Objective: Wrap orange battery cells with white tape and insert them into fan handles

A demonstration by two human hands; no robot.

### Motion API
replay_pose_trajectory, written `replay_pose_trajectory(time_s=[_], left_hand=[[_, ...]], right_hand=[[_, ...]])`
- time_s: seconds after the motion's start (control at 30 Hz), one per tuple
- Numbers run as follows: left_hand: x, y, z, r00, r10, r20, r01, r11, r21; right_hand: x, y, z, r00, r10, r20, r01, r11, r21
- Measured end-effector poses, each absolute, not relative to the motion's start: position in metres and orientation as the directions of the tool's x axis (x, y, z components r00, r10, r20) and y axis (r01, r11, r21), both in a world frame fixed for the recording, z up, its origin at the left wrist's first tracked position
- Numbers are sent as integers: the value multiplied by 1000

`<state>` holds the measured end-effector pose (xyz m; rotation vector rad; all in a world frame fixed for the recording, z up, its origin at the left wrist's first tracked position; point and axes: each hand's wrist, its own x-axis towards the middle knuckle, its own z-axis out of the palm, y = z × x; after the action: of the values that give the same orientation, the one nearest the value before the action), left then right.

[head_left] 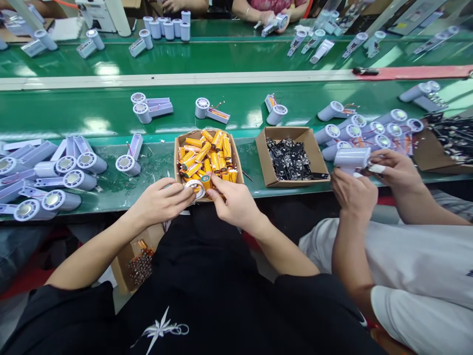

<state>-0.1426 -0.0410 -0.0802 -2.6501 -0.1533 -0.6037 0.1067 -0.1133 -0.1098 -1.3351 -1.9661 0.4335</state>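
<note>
Both my hands meet over the near edge of a cardboard box (238, 162) full of orange-wrapped battery cells (202, 154). With bent fingers my left hand (164, 199) holds a white round part (195, 188), whose lower portion is hidden. My right hand (234, 202) pinches an orange battery cell (206, 181) with a greenish end between thumb and fingers. The cell is right beside the white round part; I cannot tell whether they touch. To the left of the box, a lavender housing (128, 164) with a round motor end and an open handle lies on the green bench.
Several lavender housings (61, 199) are piled at left. A box of black circuit boards (290, 160) stands to the right. A co-worker's hands (354, 195) hold a lavender housing there. More housings (212, 111) lie on the green belt (244, 111). Others work across the line.
</note>
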Motion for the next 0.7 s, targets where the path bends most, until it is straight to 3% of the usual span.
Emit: replay_pose_trajectory(time_s=[0.1,0.2,0.37,0.57,0.7], left_hand=[[-141,-42,-80,894,23,447,209,-904,-373],[-140,-43,-83,896,73,437,222,-928,-299],[-143,-46,-88,874,134,468,263,-939,-222],[-148,-49,-96,850,198,488,291,-949,-123],[-157,-52,-106,846,170,505,315,-924,-217]], right_hand=[[105,-115,-111,-186,911,368,633,397,-665],[103,-112,-116,-113,935,337,551,341,-761],[105,-106,-126,98,964,245,194,223,-955],[122,-104,-113,259,933,251,86,236,-968],[140,-102,-105,309,914,263,19,270,-963]])
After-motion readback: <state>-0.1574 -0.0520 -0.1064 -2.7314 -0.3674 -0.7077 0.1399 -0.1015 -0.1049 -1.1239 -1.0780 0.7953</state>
